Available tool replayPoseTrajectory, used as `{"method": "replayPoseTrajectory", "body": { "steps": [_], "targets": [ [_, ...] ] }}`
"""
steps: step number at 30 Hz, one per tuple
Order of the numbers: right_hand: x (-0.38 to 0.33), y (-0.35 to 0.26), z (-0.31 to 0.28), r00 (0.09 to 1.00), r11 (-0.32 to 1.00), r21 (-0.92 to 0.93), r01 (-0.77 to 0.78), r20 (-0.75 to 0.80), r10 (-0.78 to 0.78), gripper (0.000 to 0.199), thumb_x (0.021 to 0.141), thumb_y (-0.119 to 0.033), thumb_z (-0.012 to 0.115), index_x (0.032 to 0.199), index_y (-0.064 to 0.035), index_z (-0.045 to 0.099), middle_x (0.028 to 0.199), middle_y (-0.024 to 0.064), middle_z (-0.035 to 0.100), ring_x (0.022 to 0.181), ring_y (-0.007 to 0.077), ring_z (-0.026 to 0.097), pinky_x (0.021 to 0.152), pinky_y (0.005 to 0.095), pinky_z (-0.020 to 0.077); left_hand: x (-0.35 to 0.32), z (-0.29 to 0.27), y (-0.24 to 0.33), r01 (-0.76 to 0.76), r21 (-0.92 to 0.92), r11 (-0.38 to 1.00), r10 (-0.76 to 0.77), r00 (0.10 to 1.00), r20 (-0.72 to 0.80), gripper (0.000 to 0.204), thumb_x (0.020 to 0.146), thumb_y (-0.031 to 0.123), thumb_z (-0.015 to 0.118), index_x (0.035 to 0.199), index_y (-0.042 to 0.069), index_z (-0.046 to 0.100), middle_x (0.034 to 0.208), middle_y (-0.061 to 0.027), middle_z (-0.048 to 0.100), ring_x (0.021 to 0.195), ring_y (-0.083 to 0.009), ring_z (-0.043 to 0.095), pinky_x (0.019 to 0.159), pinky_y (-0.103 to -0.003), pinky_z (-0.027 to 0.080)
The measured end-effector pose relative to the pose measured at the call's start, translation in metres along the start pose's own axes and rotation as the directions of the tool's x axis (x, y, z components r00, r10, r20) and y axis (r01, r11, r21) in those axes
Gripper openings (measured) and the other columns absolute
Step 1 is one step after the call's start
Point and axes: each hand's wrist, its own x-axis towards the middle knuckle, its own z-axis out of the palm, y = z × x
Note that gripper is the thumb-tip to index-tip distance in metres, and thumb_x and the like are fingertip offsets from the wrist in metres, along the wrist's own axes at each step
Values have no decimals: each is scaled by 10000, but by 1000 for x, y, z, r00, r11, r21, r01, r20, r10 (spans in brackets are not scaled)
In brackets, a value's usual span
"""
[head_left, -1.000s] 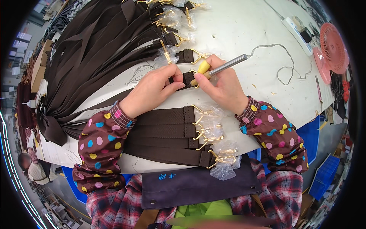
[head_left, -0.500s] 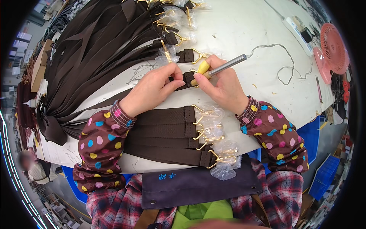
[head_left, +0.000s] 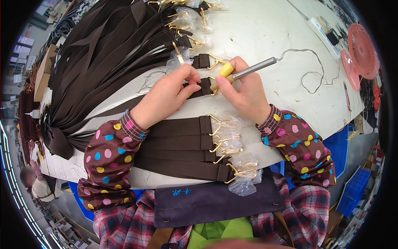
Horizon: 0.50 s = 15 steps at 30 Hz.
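My left hand (head_left: 166, 92) has thumb and fingers closed on a dark brown webbing strap (head_left: 120, 108), close to its stitched end (head_left: 206, 86). A gold metal hook is fixed at that end, partly hidden by my right hand. Pinched in my right hand (head_left: 246, 93) is a pen-shaped corded tool (head_left: 259, 67), like a soldering iron, with a grey metal barrel and a tan lower part. Its tan end points at the strap end; whether they touch I cannot tell. A yellow cover (head_left: 226, 69) sits on a fingertip of my right hand.
Nearer me lie several finished-looking straps (head_left: 178, 143) with gold hooks in clear plastic bags (head_left: 244, 186). A large bundle of straps (head_left: 83, 79) fills the left. To the right are a pink fan (head_left: 361, 52), a white power strip (head_left: 325, 37), tweezers (head_left: 347, 96) and the tool's thin cord (head_left: 304, 50).
The tool in my right hand has shifted slightly right and up, its barrel end moving toward the cord. My left hand keeps its hold on the strap, nearly unmoved.
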Motion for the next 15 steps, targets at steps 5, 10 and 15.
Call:
{"method": "replayPoseTrajectory", "body": {
  "steps": [5, 10, 15],
  "targets": [
    [0, 3, -1, 1000, 1000, -10, 13, -6, -13, 191, 841, -143, 647, 877, -31, 497, 727, 78, 591, 618, 173, 590, 563, 289, 466, 15, -5, -9, -438, 404, 803, 421, 897, 135, 195, 811, 128, 675, 967, 96, 562, 903, -74, 568, 793, -263, 591, 685, -348, 474],
    [0, 2, 0, 1000, 1000, 17, -11, 9, 11, 196, 842, -145, 649, 875, -27, 496, 725, 73, 587, 616, 163, 589, 557, 283, 465, 33, -17, -6, -502, 310, 807, 424, 859, 288, 161, 788, 57, 694, 912, 58, 590, 897, -47, 546, 760, -185, 547, 661, -289, 449],
    [-3, 2, 2, 994, 986, 131, -104, 57, 97, 196, 846, -149, 647, 871, -24, 498, 719, 73, 584, 620, 136, 586, 555, 270, 464, 39, -21, -14, -569, 203, 797, 476, 798, 369, 121, 802, 52, 679, 867, 40, 578, 850, -49, 546, 766, -185, 534, 684, -291, 443]
  ]
}}
